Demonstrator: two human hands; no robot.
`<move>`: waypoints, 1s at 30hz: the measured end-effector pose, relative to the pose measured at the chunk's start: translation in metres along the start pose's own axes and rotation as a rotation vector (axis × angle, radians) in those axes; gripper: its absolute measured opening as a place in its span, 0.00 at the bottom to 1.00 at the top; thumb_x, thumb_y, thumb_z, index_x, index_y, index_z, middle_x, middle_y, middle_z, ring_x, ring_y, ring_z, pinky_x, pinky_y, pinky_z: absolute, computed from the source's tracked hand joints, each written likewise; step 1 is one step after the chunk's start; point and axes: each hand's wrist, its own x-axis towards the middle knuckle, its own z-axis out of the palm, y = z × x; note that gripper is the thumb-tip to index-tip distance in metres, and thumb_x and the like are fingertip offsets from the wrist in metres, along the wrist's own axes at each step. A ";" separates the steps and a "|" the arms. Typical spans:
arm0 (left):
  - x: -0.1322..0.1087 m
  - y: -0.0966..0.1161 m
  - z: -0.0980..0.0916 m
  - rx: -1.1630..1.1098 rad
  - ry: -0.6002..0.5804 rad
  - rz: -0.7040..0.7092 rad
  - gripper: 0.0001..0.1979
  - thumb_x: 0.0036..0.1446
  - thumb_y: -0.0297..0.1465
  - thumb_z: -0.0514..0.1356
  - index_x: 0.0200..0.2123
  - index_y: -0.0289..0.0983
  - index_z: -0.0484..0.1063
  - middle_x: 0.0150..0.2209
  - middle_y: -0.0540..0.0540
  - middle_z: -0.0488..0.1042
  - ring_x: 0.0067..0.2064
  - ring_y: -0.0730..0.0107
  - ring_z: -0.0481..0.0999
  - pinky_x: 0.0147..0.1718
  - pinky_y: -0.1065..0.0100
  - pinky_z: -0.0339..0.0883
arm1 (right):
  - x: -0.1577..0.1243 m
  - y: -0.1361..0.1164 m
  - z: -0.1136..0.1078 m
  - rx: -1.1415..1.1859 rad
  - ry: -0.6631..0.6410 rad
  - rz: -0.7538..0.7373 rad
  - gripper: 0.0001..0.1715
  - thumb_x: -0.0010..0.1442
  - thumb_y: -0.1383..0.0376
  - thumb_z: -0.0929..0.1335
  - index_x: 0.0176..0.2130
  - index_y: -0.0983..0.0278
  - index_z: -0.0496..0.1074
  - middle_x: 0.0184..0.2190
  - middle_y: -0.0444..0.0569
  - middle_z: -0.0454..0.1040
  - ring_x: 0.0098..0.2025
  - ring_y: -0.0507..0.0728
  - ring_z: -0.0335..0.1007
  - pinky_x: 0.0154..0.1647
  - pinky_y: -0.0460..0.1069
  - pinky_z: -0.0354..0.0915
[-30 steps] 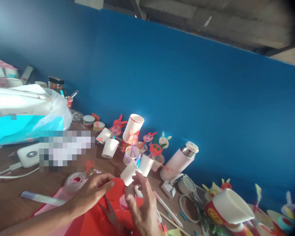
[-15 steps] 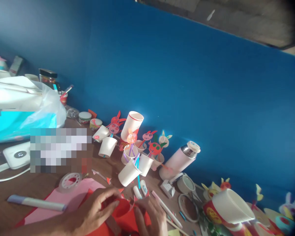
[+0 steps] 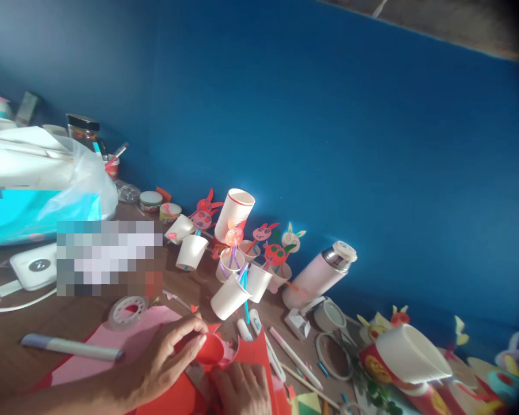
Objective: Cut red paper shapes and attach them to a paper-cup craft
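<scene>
My left hand (image 3: 173,351) is closed, with thumb and fingers pinched at the edge of a cut piece of red paper (image 3: 211,347). This piece has a rounded outline with a pointed tip. Low in the view my right hand (image 3: 242,389) rests over a red paper sheet (image 3: 259,351), its fingers curled and their tips hidden. A dull strip lies between my hands, too unclear to name. Under my left forearm spreads a pink paper sheet (image 3: 121,346), with a tape roll (image 3: 130,312) at its upper edge and a capped marker (image 3: 71,347) across its left side.
Paper cups (image 3: 230,297) with rabbit-face figures on straws stand beyond my hands. A pinkish thermos (image 3: 313,276) leans in view beside them. Stacked cups (image 3: 410,354) are at the right; a white power bank (image 3: 34,266) and a plastic bag (image 3: 90,178) at the left.
My right hand has moved down and left, away from the cut red piece, showing more of the red sheet. My left hand stays at the piece. The view has shifted slightly.
</scene>
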 end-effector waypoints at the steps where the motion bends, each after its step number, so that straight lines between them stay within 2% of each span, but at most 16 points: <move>1: -0.001 -0.002 0.000 -0.006 0.000 -0.018 0.15 0.55 0.40 0.50 0.36 0.40 0.72 0.34 0.47 0.74 0.37 0.69 0.73 0.40 0.74 0.67 | -0.001 -0.001 0.001 0.000 -0.007 0.009 0.18 0.59 0.53 0.59 0.29 0.61 0.68 0.19 0.42 0.67 0.20 0.53 0.63 0.25 0.49 0.54; 4: 0.001 -0.003 -0.002 -0.051 -0.047 -0.115 0.16 0.53 0.43 0.51 0.36 0.41 0.71 0.34 0.47 0.74 0.37 0.67 0.73 0.38 0.74 0.67 | -0.008 -0.001 0.007 -0.012 -0.072 0.025 0.10 0.55 0.58 0.61 0.27 0.59 0.67 0.18 0.43 0.67 0.19 0.55 0.63 0.23 0.49 0.52; 7: 0.007 0.004 -0.005 -0.105 -0.101 -0.197 0.15 0.52 0.45 0.50 0.33 0.41 0.70 0.29 0.49 0.72 0.33 0.67 0.71 0.33 0.75 0.66 | -0.012 0.002 0.007 -0.056 -0.171 0.057 0.04 0.49 0.65 0.64 0.25 0.57 0.67 0.16 0.42 0.67 0.18 0.54 0.64 0.21 0.48 0.50; 10: 0.011 0.012 -0.005 -0.188 -0.157 -0.256 0.17 0.53 0.46 0.48 0.30 0.40 0.66 0.25 0.51 0.68 0.29 0.70 0.68 0.29 0.74 0.64 | -0.011 0.011 -0.007 0.000 -0.282 0.142 0.05 0.43 0.65 0.65 0.25 0.55 0.68 0.18 0.41 0.68 0.19 0.54 0.66 0.19 0.47 0.49; 13: 0.013 0.014 -0.003 -0.266 -0.235 -0.280 0.17 0.54 0.47 0.47 0.30 0.39 0.62 0.24 0.53 0.62 0.26 0.73 0.64 0.28 0.74 0.62 | -0.005 0.028 -0.035 0.092 -0.346 0.201 0.15 0.36 0.68 0.63 0.28 0.55 0.70 0.20 0.40 0.70 0.22 0.54 0.69 0.22 0.46 0.53; 17: 0.014 0.012 -0.002 -0.326 -0.298 -0.271 0.17 0.54 0.46 0.47 0.26 0.38 0.57 0.23 0.54 0.55 0.25 0.74 0.59 0.25 0.75 0.60 | 0.006 0.055 -0.070 0.219 -0.481 0.437 0.13 0.39 0.71 0.61 0.26 0.58 0.69 0.17 0.38 0.68 0.18 0.50 0.63 0.20 0.44 0.52; 20: 0.015 0.016 -0.006 -0.358 -0.363 -0.299 0.16 0.55 0.46 0.47 0.28 0.38 0.58 0.24 0.54 0.58 0.26 0.74 0.62 0.27 0.74 0.61 | 0.013 0.071 -0.081 0.392 -0.550 0.559 0.10 0.44 0.73 0.60 0.26 0.61 0.66 0.17 0.38 0.65 0.20 0.49 0.61 0.21 0.43 0.53; 22: 0.015 0.021 -0.010 -0.314 -0.380 -0.316 0.15 0.55 0.45 0.47 0.30 0.38 0.60 0.25 0.53 0.61 0.28 0.73 0.64 0.29 0.74 0.61 | 0.015 0.079 -0.081 0.432 -0.550 0.616 0.09 0.46 0.72 0.60 0.28 0.62 0.65 0.19 0.38 0.63 0.21 0.50 0.60 0.22 0.43 0.53; 25: 0.014 0.025 -0.014 -0.197 -0.342 -0.322 0.15 0.55 0.44 0.47 0.31 0.39 0.62 0.26 0.53 0.64 0.29 0.72 0.65 0.29 0.75 0.59 | 0.014 0.085 -0.076 0.382 -0.508 0.700 0.12 0.50 0.69 0.61 0.36 0.64 0.68 0.21 0.40 0.67 0.23 0.51 0.62 0.23 0.43 0.56; 30: 0.014 0.023 -0.012 -0.129 -0.351 -0.303 0.16 0.56 0.44 0.45 0.32 0.39 0.63 0.24 0.54 0.61 0.27 0.74 0.61 0.26 0.75 0.55 | 0.006 0.088 -0.065 0.310 -0.558 0.699 0.21 0.51 0.68 0.61 0.46 0.64 0.68 0.22 0.43 0.71 0.23 0.53 0.66 0.23 0.44 0.58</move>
